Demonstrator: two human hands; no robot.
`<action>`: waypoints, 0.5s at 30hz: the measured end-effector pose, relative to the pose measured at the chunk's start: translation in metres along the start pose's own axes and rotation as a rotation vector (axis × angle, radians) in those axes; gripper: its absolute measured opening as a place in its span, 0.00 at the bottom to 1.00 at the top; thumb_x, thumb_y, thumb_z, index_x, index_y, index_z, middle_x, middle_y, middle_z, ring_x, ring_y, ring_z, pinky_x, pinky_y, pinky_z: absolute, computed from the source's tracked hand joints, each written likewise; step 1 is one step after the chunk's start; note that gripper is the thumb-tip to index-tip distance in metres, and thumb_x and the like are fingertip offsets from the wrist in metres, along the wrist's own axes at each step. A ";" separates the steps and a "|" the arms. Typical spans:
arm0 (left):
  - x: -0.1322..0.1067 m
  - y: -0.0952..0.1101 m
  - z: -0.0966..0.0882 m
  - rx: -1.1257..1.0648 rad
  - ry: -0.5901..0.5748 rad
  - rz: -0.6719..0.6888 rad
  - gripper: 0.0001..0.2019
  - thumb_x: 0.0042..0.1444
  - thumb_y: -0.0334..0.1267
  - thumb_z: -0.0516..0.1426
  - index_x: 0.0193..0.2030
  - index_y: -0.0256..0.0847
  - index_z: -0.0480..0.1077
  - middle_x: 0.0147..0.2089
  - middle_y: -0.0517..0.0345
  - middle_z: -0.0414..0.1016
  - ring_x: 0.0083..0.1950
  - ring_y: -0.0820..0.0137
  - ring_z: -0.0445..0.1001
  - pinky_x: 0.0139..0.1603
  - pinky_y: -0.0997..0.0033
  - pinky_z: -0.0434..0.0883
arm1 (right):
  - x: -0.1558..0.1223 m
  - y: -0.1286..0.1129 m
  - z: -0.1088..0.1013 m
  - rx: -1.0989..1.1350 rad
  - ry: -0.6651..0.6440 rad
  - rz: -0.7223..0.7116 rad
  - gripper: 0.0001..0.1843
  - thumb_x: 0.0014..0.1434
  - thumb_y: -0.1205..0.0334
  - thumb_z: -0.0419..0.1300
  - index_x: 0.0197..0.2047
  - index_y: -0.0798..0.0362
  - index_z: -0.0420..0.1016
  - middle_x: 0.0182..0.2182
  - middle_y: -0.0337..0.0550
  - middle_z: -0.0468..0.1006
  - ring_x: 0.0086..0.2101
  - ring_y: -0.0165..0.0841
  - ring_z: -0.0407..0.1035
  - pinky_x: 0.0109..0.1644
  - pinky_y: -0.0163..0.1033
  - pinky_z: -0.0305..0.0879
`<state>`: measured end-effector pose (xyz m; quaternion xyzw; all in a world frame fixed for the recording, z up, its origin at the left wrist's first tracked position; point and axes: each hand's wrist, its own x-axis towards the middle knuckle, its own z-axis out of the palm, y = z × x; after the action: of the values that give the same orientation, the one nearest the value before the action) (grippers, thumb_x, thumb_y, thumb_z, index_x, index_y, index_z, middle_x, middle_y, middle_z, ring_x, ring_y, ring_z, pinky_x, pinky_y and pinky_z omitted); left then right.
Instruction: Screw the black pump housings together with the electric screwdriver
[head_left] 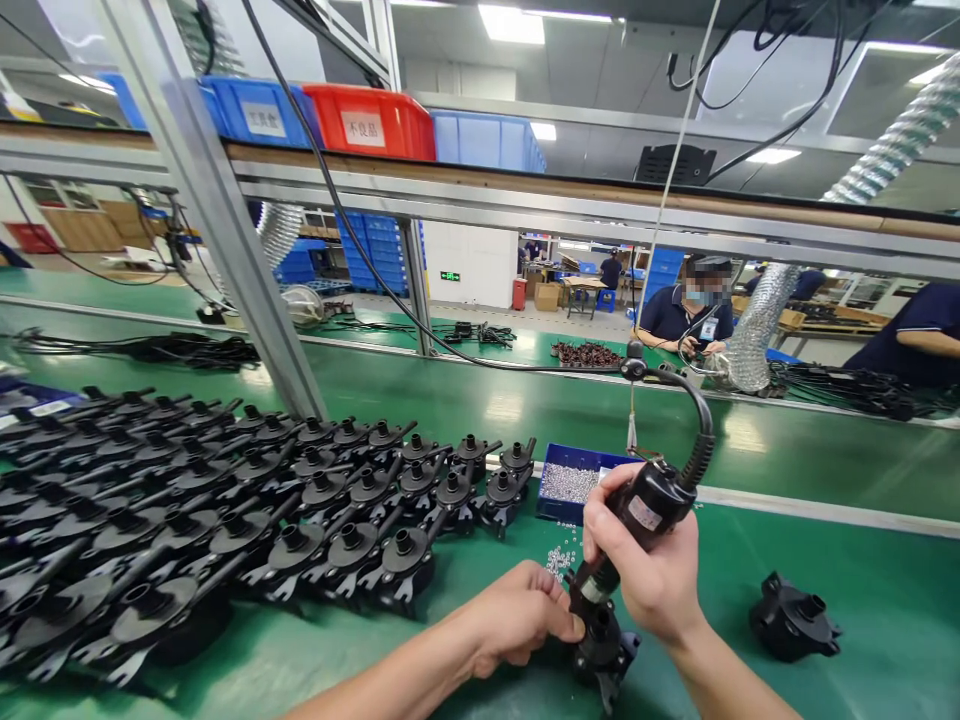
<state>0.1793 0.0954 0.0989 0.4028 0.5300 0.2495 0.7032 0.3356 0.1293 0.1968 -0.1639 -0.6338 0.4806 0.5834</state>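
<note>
Carrying surface: green [720, 590], filling the lower frame.
Rows of black housings [292, 540]: across the left, well apart from the driver.
Power driver [649, 505]: lower centre-right; long axis slants from upper right down to lower left, its nose meeting the housing's left side.
Right hand [660, 580]: wrapped firmly around the driver's body, above the housing.
Left hand [521, 615]: fingers curled, thumb touching the housing's left side, so nearer to it; whether it pinches anything, cannot tell.
Worked housing [600, 660]: bottom centre-right, between both hands.
Loose silver pieces [559, 563]: just beyond the left hand.
</note>
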 end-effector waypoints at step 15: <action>-0.008 0.007 0.008 -0.059 0.014 0.014 0.24 0.36 0.52 0.75 0.26 0.46 0.65 0.14 0.77 0.49 0.18 0.80 0.39 0.21 0.69 0.34 | 0.002 0.002 0.004 -0.043 0.046 0.005 0.05 0.69 0.61 0.69 0.45 0.47 0.77 0.29 0.34 0.79 0.22 0.27 0.73 0.28 0.31 0.74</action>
<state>0.1848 0.0903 0.1099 0.3839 0.5243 0.2728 0.7094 0.3303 0.1303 0.1969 -0.1889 -0.6301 0.4643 0.5931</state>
